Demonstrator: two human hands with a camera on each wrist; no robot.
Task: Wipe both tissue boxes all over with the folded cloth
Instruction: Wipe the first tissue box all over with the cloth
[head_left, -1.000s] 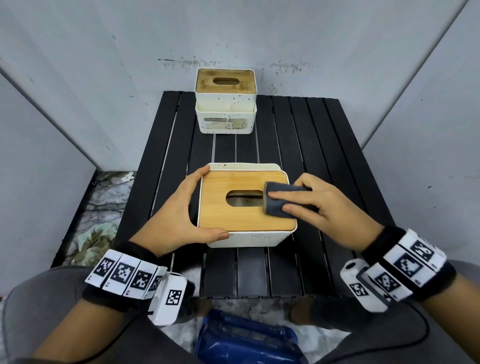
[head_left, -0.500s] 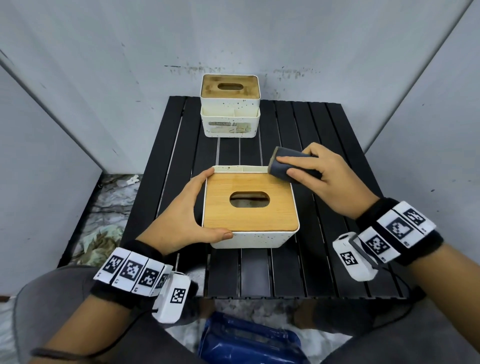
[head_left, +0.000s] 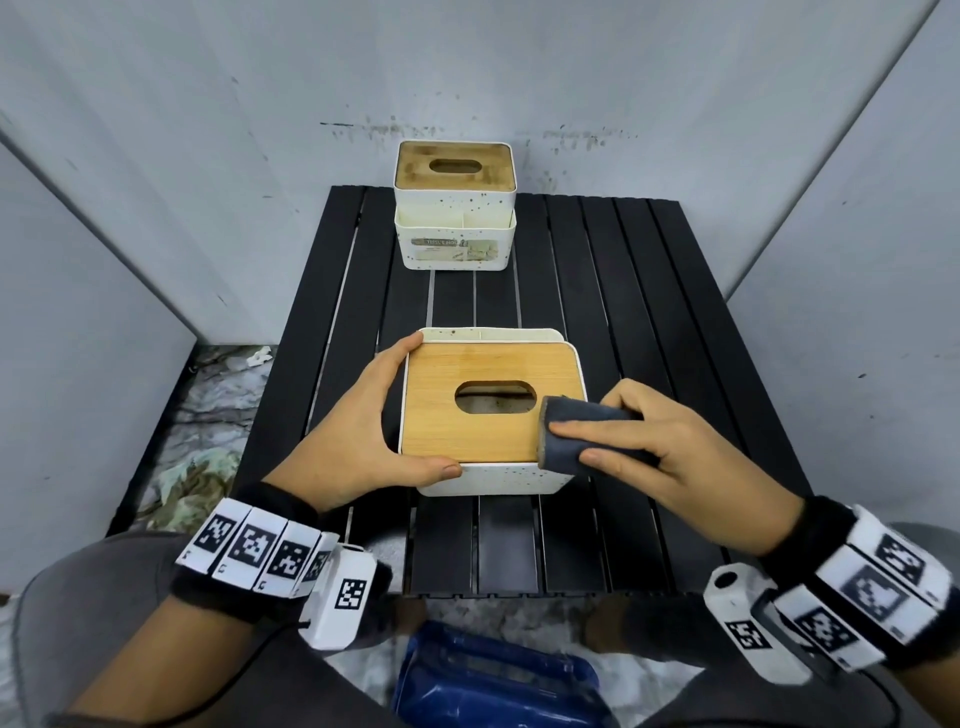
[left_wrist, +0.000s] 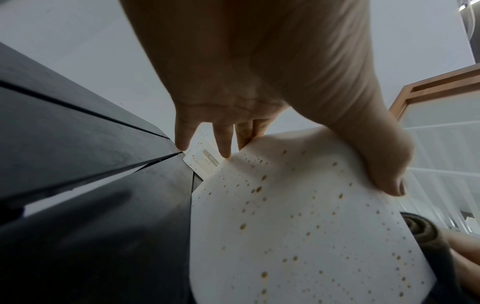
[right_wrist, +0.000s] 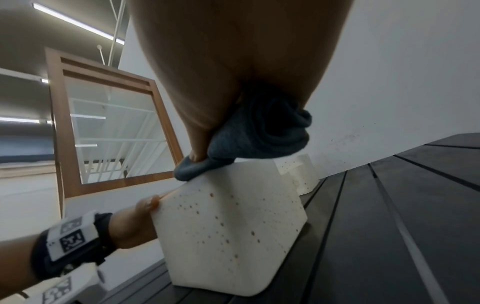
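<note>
The near tissue box (head_left: 491, 415), white and speckled with a wooden slotted lid, stands mid-table. My left hand (head_left: 387, 421) grips its left side, thumb on the front wall and fingers at the far left corner. In the left wrist view the thumb (left_wrist: 384, 174) presses the speckled wall (left_wrist: 298, 216). My right hand (head_left: 623, 436) holds the folded dark grey cloth (head_left: 576, 431) against the lid's front right corner. The cloth (right_wrist: 259, 133) lies over the box's top edge (right_wrist: 233, 226). A second tissue box (head_left: 454, 208) stands at the table's far edge.
The black slatted table (head_left: 649, 312) is hemmed in by grey walls behind and on both sides. A blue object (head_left: 493, 686) lies below the front edge, between my knees. Crumpled sheeting (head_left: 208, 415) covers the floor to the left.
My right hand swept the cloth from the lid's right middle to its far right corner, then back to the front right corner. My left hand kept its hold on the box.
</note>
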